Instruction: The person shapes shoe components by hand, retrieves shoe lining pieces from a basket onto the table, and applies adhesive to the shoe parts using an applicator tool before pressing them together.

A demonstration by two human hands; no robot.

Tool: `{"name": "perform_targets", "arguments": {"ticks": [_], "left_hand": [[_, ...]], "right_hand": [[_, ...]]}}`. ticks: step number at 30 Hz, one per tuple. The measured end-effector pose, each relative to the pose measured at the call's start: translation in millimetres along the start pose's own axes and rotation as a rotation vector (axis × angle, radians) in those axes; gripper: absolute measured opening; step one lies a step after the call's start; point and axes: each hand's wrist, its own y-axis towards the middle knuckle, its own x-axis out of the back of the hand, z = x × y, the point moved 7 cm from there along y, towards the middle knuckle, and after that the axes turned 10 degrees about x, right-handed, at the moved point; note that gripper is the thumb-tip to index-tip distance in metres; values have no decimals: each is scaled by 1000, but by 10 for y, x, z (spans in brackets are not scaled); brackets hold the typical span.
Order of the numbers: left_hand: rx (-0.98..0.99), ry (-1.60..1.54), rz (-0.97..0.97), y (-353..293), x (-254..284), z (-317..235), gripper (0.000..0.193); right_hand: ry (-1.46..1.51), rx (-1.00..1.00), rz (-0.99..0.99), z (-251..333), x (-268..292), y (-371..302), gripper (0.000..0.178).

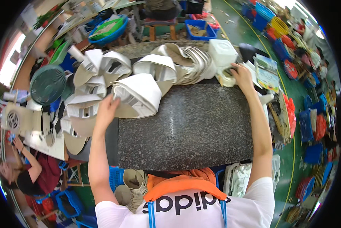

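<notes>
My left hand (108,110) pinches the edge of a cap (138,93) with a white crown and a beige brim. That cap lies tilted at the left end of the dark speckled worktop (185,129). My right hand (242,78) is stretched out to the far right, its fingers bent at the rim of a small pale tub (226,80). Something dark shows by the fingertips, too small to make out. Directly behind the tub stands a white translucent plastic jug (222,52). Just beyond the left hand's cap sits another white cap (155,67), next to a nested row of beige brims (195,64).
More white-and-beige caps (88,93) crowd the left side. A green fan (47,84) stands beyond them. A co-worker (37,171) sits at a machine (20,117) on the left. Printed sheets (266,72) lie at the right edge. Stacked brims (134,186) are below the worktop.
</notes>
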Motion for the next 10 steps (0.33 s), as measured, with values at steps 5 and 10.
{"name": "perform_targets", "arguments": {"ticks": [5,10], "left_hand": [[197,-545,-75,59,288,243,21],[352,-831,269,-4,-351,809,45]], "right_hand": [[14,-84,-26,272,257,-128,27],[52,-68,-22,248,140,-193,27]]}}
